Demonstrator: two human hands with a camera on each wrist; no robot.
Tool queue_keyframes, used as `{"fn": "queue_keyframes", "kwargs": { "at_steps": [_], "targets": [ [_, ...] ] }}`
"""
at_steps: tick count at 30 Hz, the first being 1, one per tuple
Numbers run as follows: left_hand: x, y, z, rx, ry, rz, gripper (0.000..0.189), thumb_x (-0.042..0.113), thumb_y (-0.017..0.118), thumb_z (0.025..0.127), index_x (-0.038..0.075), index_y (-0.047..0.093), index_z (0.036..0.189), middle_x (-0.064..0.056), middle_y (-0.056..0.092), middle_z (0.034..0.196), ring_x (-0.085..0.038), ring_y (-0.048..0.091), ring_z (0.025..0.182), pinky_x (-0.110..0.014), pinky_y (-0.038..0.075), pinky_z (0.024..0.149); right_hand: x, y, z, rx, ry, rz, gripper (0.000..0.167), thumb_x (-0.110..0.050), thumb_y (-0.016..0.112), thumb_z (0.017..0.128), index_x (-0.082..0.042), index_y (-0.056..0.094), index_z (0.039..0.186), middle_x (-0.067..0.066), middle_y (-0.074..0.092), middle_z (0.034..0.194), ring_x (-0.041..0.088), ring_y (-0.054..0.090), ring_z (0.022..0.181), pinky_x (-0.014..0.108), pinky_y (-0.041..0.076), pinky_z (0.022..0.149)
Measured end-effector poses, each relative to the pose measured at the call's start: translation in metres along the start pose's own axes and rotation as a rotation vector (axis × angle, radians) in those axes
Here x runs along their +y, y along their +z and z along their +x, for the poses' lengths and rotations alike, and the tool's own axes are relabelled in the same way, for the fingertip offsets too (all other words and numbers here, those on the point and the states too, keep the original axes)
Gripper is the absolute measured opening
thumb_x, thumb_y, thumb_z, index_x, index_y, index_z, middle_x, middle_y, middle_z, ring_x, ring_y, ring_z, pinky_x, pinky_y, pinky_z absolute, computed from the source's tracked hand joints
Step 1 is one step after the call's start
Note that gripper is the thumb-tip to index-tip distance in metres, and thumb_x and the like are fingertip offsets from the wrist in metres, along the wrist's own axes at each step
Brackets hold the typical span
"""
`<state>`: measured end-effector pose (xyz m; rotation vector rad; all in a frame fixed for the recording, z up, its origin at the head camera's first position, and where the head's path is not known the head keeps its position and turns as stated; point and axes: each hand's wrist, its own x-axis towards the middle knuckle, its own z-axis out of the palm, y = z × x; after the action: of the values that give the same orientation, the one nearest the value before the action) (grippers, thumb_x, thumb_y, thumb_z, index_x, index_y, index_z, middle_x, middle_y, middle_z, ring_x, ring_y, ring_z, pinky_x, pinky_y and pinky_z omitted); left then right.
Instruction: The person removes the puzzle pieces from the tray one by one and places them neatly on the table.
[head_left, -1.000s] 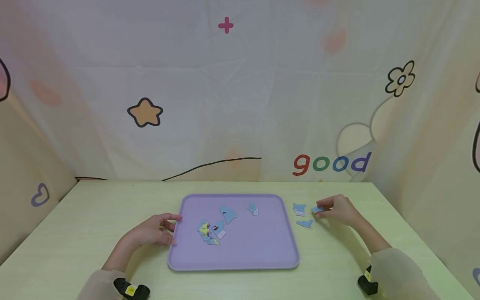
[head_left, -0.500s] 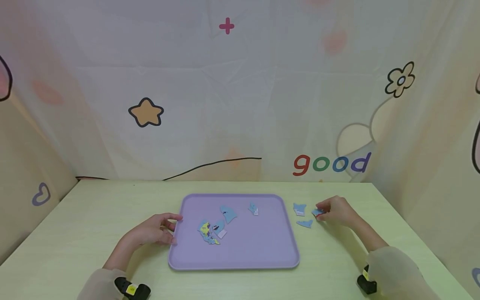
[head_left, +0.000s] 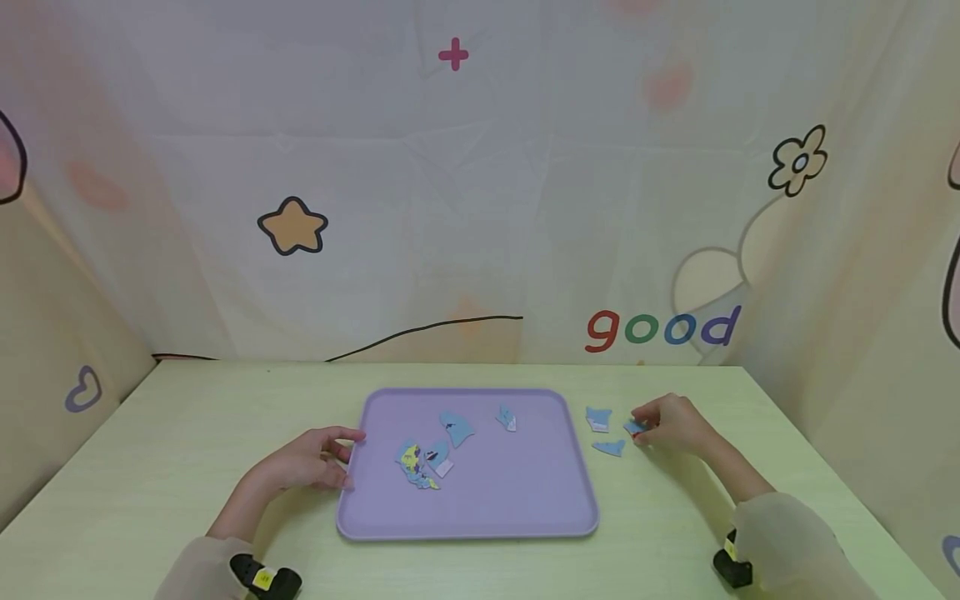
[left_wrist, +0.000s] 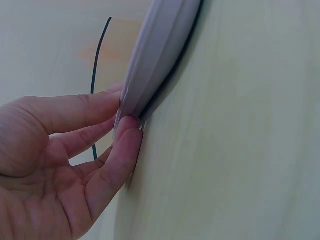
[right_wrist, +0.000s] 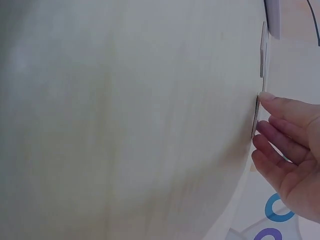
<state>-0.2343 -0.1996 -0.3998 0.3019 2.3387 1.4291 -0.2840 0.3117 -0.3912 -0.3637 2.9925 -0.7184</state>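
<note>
My left hand [head_left: 311, 461] holds the left rim of a lilac tray [head_left: 517, 496]. In the left wrist view the tray's edge [left_wrist: 155, 55] sits between thumb and fingers. Right of the tray, my right hand [head_left: 677, 425] pinches a blue jigsaw puzzle piece [head_left: 633, 427] with some red on it, low at the tabletop; the fingers cover part of it. In the right wrist view that puzzle piece [right_wrist: 255, 117] shows edge-on by the thumb. Next to it on the table lie two more blue pieces, a squarish one [head_left: 597, 419] and a slim one [head_left: 609, 448].
On the tray lie a blue-and-yellow puzzle cluster [head_left: 412, 465], a blue piece with a white corner [head_left: 437, 458], a larger blue piece [head_left: 457, 428] and a small one [head_left: 507, 417]. A printed cloth [head_left: 480, 208] hangs behind the pale table [head_left: 247, 400].
My right hand and the puzzle piece in it have shifted very slightly down in the head view. The left hand stays at the tray's rim.
</note>
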Motion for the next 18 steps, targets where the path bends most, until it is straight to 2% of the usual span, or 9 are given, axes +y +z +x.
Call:
{"fn": "queue_keyframes", "kwargs": {
  "at_steps": [3, 10, 18],
  "targets": [
    [0.0, 0.0, 0.0, -0.001, -0.001, -0.002, 0.062, -0.004, 0.07, 0.072, -0.005, 0.043, 0.128, -0.014, 0.048, 0.095, -0.018, 0.05, 0.07, -0.03, 0.047, 0.062, -0.001, -0.001, -0.001, 0.014, -0.014, -0.003, 0.041, -0.011, 0.077, 0.07, 0.01, 0.064, 0.103, 0.017, 0.066, 0.092, 0.018, 0.053, 0.074, 0.028, 0.044, 0.064],
    [-0.002, -0.001, 0.001, -0.011, 0.011, -0.001, 0.063, -0.003, 0.071, 0.072, -0.006, 0.042, 0.128, -0.014, 0.048, 0.095, -0.018, 0.05, 0.071, -0.03, 0.047, 0.063, -0.008, -0.002, -0.004, 0.04, -0.099, 0.086, 0.041, -0.012, 0.074, 0.073, 0.01, 0.063, 0.106, 0.022, 0.064, 0.101, 0.028, 0.06, 0.087, 0.041, 0.049, 0.079],
    [-0.002, 0.0, 0.002, 0.001, -0.005, 0.002, 0.063, -0.002, 0.071, 0.072, -0.005, 0.043, 0.128, -0.014, 0.048, 0.096, -0.018, 0.051, 0.07, -0.029, 0.046, 0.06, -0.03, 0.004, 0.001, 0.037, -0.161, 0.183, 0.042, -0.014, 0.073, 0.075, 0.01, 0.062, 0.108, 0.021, 0.064, 0.103, 0.03, 0.059, 0.091, 0.041, 0.048, 0.082]
  ]
}}
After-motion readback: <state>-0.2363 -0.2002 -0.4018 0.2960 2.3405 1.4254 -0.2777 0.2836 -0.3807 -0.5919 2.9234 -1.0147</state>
